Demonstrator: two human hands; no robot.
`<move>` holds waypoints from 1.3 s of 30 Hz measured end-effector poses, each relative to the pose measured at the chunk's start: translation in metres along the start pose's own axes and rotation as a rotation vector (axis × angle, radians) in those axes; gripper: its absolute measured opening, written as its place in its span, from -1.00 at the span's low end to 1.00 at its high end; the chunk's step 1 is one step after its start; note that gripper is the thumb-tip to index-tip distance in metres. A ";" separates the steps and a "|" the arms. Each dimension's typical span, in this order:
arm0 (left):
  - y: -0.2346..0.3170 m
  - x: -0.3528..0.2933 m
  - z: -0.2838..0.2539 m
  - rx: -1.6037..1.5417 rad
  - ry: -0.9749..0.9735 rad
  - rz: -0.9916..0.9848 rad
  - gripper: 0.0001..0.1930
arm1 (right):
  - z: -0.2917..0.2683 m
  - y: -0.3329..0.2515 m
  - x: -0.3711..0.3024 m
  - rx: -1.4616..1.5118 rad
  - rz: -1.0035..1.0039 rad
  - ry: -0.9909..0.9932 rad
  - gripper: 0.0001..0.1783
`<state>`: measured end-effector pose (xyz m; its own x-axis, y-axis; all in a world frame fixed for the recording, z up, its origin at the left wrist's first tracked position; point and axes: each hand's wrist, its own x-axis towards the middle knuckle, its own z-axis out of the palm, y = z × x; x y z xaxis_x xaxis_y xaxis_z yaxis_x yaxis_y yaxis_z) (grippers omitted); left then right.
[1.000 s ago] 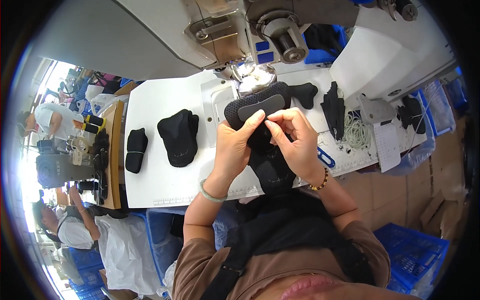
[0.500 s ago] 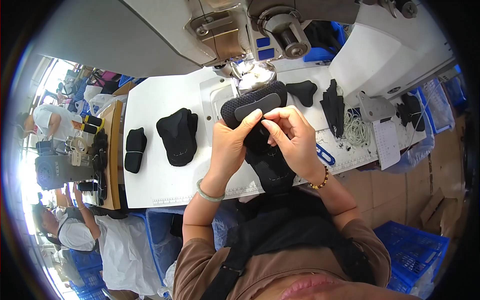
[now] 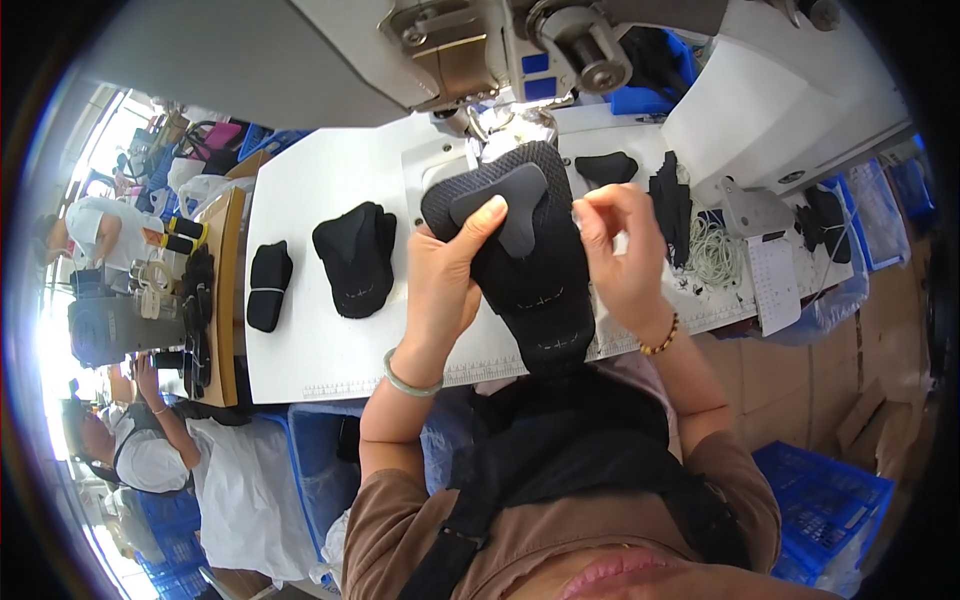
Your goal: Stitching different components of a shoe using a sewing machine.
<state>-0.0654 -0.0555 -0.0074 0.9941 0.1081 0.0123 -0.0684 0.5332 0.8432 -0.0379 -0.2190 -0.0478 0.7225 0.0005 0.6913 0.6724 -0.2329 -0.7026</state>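
Observation:
A black fabric piece with a mesh top end point(image 3: 555, 180) is raised in front of me, a dark grey shaped patch point(image 3: 520, 225) lying on it. My left hand point(image 3: 440, 285) grips its left side, thumb pressed on the patch and fingers behind. To the right of the piece, my right hand point(image 3: 628, 250) is closed in a pinch, apart from the fabric; whatever is in its fingertips is too small to make out. Below the held piece, another black piece point(image 3: 550, 340) hangs toward the table's front edge, partly covered.
A sewing machine head point(image 3: 480, 60) looms just beyond my hands. On the white table point(image 3: 300, 350) lie a black stack point(image 3: 355, 260), a tied black bundle point(image 3: 268, 287), a small black piece point(image 3: 606, 168) and coiled cord point(image 3: 712, 250). Blue crates point(image 3: 820, 500) stand lower right.
My right hand has moved right, away from the left thumb and the patch. The piece now faces me more fully, showing the whole patch, with my left hand still holding it.

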 end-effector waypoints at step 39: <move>0.019 0.051 -0.007 0.144 -0.014 0.192 -0.87 | 0.008 0.009 0.073 -0.241 -0.620 -0.243 -0.57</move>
<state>-0.0161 -0.0343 0.0056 0.9651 0.1839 0.1867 -0.2448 0.3786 0.8926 0.0222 -0.2136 -0.0053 0.2523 0.4129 0.8751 0.9375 -0.3284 -0.1154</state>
